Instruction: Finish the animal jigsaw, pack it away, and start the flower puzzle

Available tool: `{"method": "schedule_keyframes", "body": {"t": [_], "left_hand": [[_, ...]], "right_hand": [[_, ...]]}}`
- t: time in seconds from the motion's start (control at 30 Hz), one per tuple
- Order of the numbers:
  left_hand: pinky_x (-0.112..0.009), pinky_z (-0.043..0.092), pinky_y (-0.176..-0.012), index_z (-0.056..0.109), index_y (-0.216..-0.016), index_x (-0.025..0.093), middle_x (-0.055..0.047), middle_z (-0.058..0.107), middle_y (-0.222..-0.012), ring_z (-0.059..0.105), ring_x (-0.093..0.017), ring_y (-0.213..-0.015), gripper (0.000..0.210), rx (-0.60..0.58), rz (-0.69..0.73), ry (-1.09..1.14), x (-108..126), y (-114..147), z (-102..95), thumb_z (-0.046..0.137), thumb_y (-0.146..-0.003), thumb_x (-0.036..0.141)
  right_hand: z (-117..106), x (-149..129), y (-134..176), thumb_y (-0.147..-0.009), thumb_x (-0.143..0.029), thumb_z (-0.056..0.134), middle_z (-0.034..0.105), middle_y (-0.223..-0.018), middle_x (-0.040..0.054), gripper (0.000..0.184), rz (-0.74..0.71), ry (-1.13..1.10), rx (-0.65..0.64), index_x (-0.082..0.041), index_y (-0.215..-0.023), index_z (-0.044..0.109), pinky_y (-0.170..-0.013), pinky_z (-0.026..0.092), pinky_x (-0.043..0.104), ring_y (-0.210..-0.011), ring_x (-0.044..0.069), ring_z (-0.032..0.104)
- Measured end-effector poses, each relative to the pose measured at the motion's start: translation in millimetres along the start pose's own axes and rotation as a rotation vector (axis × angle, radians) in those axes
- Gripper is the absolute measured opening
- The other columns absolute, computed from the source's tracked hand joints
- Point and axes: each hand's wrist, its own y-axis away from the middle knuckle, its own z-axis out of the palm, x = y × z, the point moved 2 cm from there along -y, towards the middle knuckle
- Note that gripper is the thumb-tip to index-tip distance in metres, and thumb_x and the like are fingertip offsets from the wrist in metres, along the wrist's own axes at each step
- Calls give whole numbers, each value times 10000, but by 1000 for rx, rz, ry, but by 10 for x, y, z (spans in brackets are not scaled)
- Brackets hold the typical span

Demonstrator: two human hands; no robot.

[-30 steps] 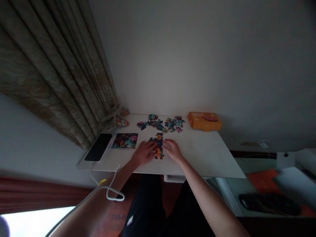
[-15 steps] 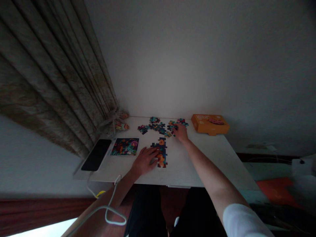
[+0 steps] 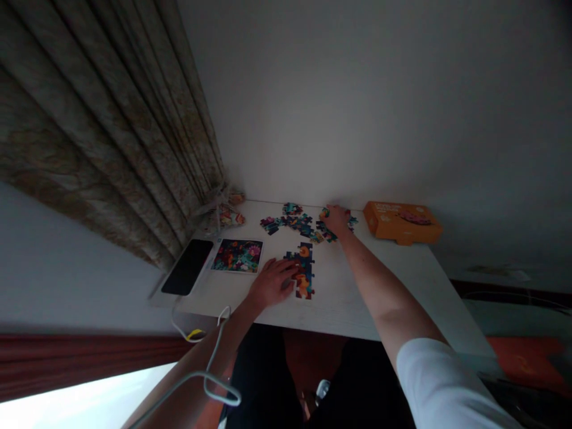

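Item: my left hand (image 3: 272, 281) flat, fingers released on the joined colourful cardboard jigsaw section (image 3: 304, 271); my right hand (image 3: 336, 219) among the loose multicoloured pieces (image 3: 295, 219), grip indiscernible, selecting step; next I judge a matching piece needed.

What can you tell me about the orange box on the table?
The orange box is flat and rectangular and looks like cardboard, with a pinkish picture on its lid. It seems closed. It lies flat near the far right corner of the white table, close to the wall. Nothing touches it; the right hand is over the loose puzzle pieces to its left.
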Motion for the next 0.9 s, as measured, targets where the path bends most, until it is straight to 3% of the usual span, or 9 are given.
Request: {"method": "schedule_keyframes", "body": {"t": [0.13,0.23,0.43,0.6,0.77,0.9], "left_hand": [[-537,351,-1218,643,-1376,286,-49,586,-1513,559,-253,-1367,450,8,4,-5,0,4,15,587,-932,239],[-540,352,-1217,635,-1389,290,-49,580,-1520,556,-256,-1368,467,13,9,-14,6,5,19,591,-928,234],[-530,359,-1220,647,-1386,301,-51,586,-1513,567,-254,-1358,466,0,-4,-30,12,-4,12,595,-929,223],[-537,354,-1220,633,-1408,269,-75,590,-1507,553,-262,-1372,460,2,12,-54,19,1,27,562,-955,242],[-543,360,-1213,614,-1427,278,-68,574,-1524,542,-262,-1385,481,16,20,-58,14,10,43,560,-951,236],[-541,362,-1216,616,-1425,295,-61,581,-1517,543,-255,-1387,479,11,15,-60,15,5,36,556,-954,234]], "right_hand": [[-110,90,44,-858,-318,722,700,-1222,224,336,52,5,10,-162,-1155,746,-985,477,524,-1197,387,632],[-190,196,132,-845,-328,724,737,-1144,197,318,150,-42,59,-175,-1123,748,-945,489,472,-1116,345,673],[-325,348,298,-836,-329,671,769,-943,131,155,246,-373,209,-187,-860,729,-838,516,378,-940,285,709],[-382,508,516,-831,-410,671,745,-833,88,219,163,-550,261,-194,-793,685,-792,514,345,-850,250,697],[-364,820,746,-747,-467,736,688,-705,58,282,290,-765,296,-195,-718,664,-716,496,337,-746,231,653],[-401,994,919,-680,-538,770,670,-685,30,381,312,-845,335,-184,-799,693,-661,478,324,-691,213,630]]}}
